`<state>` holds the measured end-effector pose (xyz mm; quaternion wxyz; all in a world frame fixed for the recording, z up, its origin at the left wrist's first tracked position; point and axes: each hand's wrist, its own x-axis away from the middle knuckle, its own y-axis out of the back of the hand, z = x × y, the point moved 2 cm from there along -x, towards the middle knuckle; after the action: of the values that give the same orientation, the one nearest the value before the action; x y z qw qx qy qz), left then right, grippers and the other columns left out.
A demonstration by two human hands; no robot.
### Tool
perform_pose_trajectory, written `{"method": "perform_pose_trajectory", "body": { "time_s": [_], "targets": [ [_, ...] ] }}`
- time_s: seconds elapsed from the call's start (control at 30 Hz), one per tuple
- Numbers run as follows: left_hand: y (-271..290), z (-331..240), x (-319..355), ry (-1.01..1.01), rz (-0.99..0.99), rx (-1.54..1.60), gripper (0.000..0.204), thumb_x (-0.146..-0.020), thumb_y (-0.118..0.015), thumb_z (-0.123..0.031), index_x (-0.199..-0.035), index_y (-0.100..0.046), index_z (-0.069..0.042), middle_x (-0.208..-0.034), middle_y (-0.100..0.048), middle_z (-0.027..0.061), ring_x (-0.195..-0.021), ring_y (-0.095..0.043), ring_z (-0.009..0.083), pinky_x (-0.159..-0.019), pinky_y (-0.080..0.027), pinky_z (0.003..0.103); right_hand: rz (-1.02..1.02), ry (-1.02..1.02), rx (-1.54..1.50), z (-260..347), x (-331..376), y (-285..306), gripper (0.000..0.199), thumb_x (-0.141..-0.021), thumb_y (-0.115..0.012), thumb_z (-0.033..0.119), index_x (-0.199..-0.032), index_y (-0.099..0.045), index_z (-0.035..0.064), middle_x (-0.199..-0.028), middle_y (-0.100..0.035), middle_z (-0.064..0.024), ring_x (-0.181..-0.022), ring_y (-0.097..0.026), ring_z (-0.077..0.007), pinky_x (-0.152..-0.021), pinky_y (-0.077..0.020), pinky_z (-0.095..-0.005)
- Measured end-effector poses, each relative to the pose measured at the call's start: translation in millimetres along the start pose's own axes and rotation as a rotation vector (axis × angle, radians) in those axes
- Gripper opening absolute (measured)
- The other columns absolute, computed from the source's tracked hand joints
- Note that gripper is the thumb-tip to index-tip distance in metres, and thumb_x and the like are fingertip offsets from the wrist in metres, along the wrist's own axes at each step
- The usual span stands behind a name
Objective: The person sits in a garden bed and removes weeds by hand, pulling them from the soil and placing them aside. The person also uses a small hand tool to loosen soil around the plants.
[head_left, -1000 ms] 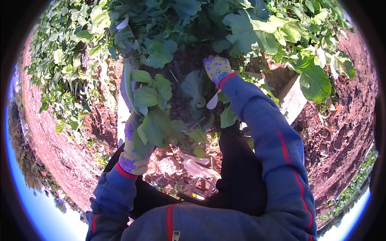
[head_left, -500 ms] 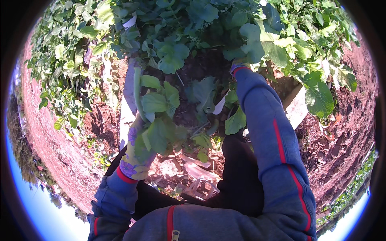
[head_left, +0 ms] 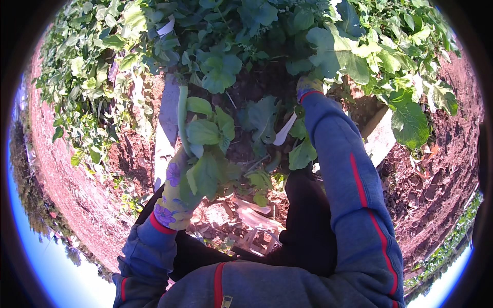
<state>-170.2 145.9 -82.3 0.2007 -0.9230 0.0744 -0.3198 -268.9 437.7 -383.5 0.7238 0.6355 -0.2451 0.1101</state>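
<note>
A leafy green stem (head_left: 183, 115) stands at the person's left front, its thick, pale stalk running up and away from the left hand (head_left: 174, 197), its broad leaves (head_left: 204, 132) spilling over the glove toward the middle. The left hand, in a yellow glove with purple flowers, seems to be grasping the stem low down, though the leaves hide most of the fingers; that low hold probably keeps the foliage to one side, leaving the shaded soil (head_left: 246, 84) ahead easier to get at.

The right hand (head_left: 309, 88), in a matching glove, is stretched forward beneath a large lobed leaf (head_left: 324, 51). Its fingertips are covered, so whether it is clenched on anything cannot be told; the arm's reach suggests the spot of interest lies low, under the canopy.

Between the hands lie a drooping, dull green leaf (head_left: 262, 120) and a slim white piece (head_left: 285, 129), just beside the right sleeve (head_left: 334, 138). A pale strip (head_left: 167, 118) runs behind the stem, and a pale slab (head_left: 380, 136) rests right of the sleeve. The person's dark knees (head_left: 308, 210) are bent apart, likely to bring the body close to the ground. Reddish earth (head_left: 431, 190) spreads beyond.
</note>
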Motion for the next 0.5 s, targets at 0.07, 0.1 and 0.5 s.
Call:
{"method": "perform_pose_trajectory", "body": {
  "time_s": [0.07,0.1,0.5],
  "targets": [
    [-1.5,2.3,-3.0,0.04,0.028,0.103,0.049,-0.097,-0.052,-0.033,-0.137,-0.043,-0.005,-0.123,-0.054,0.0099,-0.108,-0.058,0.0185,-0.091,-0.051,0.031,-0.005,-0.129,-0.083,-13.2,-8.7,-9.4,0.026,-0.084,-0.056,0.019,-0.1,-0.072,0.0077,-0.105,-0.069,-0.0176,-0.1,-0.067,-0.035,-0.084,-0.0532,-0.0421],
    [0.9,5.6,-6.3,0.061,0.06,0.149,0.049,-0.097,-0.052,-0.033,-0.137,-0.044,-0.006,-0.123,-0.055,0.0097,-0.108,-0.058,0.0182,-0.091,-0.051,0.031,-0.009,-0.197,-0.123,-23.2,-12.7,-15.0,0.026,-0.085,-0.055,0.019,-0.1,-0.072,0.0076,-0.106,-0.069,-0.0177,-0.1,-0.066,-0.0352,-0.084,-0.0531,-0.0425],
    [23.5,7.1,-1.1,0.045,-0.035,-0.179,0.055,-0.102,-0.04,-0.037,-0.147,-0.031,-0.007,-0.143,-0.043,0.012,-0.13,-0.045,0.0239,-0.11,-0.038,0.038,-0.167,0.499,-0.665,119.2,108.1,139.4,0.029,-0.092,-0.054,0.025,-0.108,-0.06,0.0021,-0.097,-0.068,-0.0196,-0.089,-0.064,-0.0406,-0.076,-0.0519,-0.0468]
  ]
}}
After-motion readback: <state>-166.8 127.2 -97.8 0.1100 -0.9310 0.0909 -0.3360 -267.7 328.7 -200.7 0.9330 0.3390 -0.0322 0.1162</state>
